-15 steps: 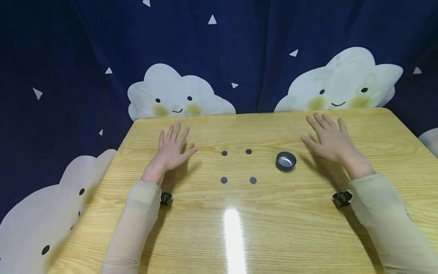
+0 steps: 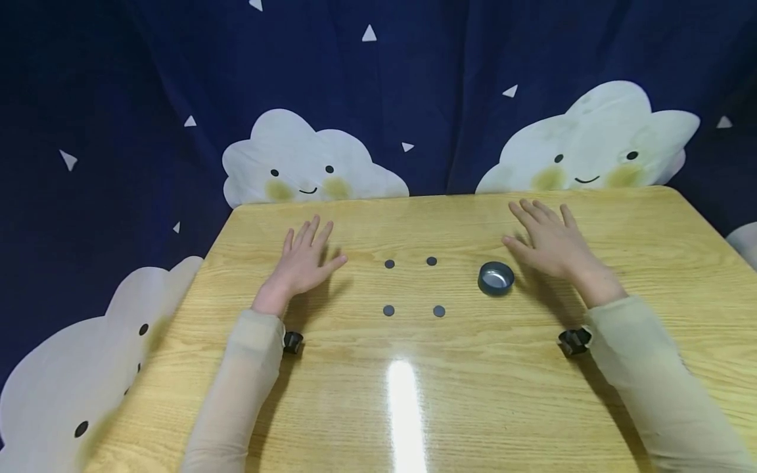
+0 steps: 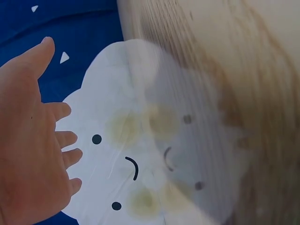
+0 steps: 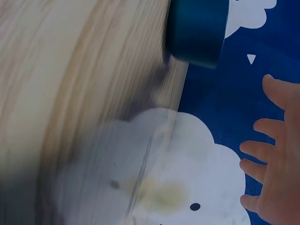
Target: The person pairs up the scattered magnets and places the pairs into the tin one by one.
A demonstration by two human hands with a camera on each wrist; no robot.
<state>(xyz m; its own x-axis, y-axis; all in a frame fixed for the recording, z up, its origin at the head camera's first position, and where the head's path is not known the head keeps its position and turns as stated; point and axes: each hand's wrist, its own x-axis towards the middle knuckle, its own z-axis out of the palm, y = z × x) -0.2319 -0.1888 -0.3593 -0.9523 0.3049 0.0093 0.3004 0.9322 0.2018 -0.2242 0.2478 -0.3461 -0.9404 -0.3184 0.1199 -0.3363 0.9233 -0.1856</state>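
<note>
My left hand [image 2: 297, 268] hovers over the left part of the wooden table with its fingers spread, holding nothing. Right of its thumb lie several small dark discs, among them an upper left disc [image 2: 389, 264], an upper right disc [image 2: 432, 261], a lower left disc [image 2: 388, 310] and a lower right disc [image 2: 439, 311]. A small round dark tin [image 2: 495, 286] with a shiny inside stands to their right. My right hand [image 2: 551, 244] is just beyond the tin's right side, fingers apart and nothing in them. The tin [image 4: 197, 33] also shows in the right wrist view.
The glossy wooden table [image 2: 331, 394] carries a bright light reflection near the front. Behind it hangs a dark blue curtain [image 2: 437, 79] with smiling clouds and white triangles. Black wrist cameras sit under both cuffs.
My right hand has moved left, closer to the tin. My left hand has shifted slightly right. The discs and the tin keep their places on the table.
</note>
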